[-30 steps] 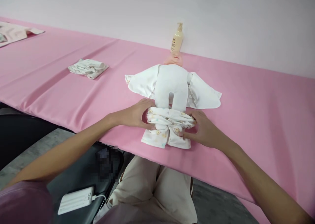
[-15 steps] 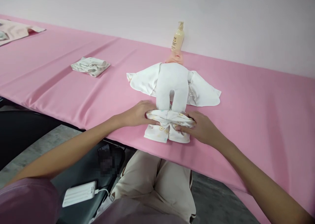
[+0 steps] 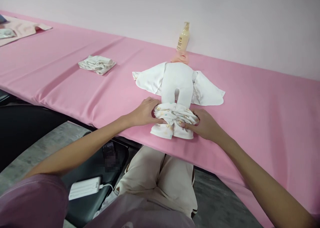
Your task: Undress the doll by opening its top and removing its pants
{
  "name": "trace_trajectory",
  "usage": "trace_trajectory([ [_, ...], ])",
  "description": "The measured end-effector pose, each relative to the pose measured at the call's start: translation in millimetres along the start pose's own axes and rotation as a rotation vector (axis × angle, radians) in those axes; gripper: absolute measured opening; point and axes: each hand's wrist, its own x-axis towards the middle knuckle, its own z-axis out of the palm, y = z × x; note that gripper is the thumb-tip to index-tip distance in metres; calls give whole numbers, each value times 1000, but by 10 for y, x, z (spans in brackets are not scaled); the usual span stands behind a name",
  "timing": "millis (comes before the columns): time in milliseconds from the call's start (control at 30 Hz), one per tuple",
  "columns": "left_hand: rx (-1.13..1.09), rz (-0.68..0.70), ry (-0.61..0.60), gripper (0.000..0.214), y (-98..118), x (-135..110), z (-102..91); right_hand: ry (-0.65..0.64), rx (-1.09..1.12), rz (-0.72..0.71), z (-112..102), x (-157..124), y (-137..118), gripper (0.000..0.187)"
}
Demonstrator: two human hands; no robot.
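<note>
A baby doll with a white cloth body (image 3: 177,79) lies on its back, its peach head (image 3: 180,56) toward the wall. Beneath its torso a white baby shirt (image 3: 208,89) is spread out with both sides opened flat. White patterned baby pants (image 3: 175,111) are bunched over the ends of the doll's legs, the two leg cuffs toward me. My left hand (image 3: 147,112) grips the left side of the pants, thumb in front and fingers behind. On the other side my right hand (image 3: 206,124) pinches the pants the same way.
A pump bottle (image 3: 183,37) stands behind the doll's head against the wall. Folded patterned cloth (image 3: 97,64) lies left on the pink-covered table (image 3: 250,114). At far left is a pale pink mat (image 3: 25,29). A white power bank (image 3: 85,188) with a cable rests on a black seat (image 3: 85,209).
Both hands have pushed the pants a little further up the doll's legs, and the fabric is more bunched. The whole view has shifted slightly.
</note>
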Motion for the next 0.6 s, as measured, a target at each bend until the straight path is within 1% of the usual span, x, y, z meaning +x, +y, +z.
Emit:
trace_trajectory([
  [167, 33, 12, -17, 63, 34, -18, -3, -45, 44, 28, 3, -38, -46, 63],
  [300, -2, 75, -32, 54, 65, -23, 22, -9, 49, 50, 44, -110, -87, 62],
  [433, -62, 106, -65, 52, 111, -1, -51, 31, 30, 0, 18, -130, -154, 60],
  [500, -131, 95, -113, 52, 151, -16, -126, 50, -19, -38, -20, -126, -167, 59],
  [533, -177, 84, -145, 54, 176, -38, -161, 57, -38, -63, -40, -126, -165, 59],
  [600, -264, 40, -164, 63, 228, -108, -205, 49, -55, -100, -68, -138, -149, 64],
])
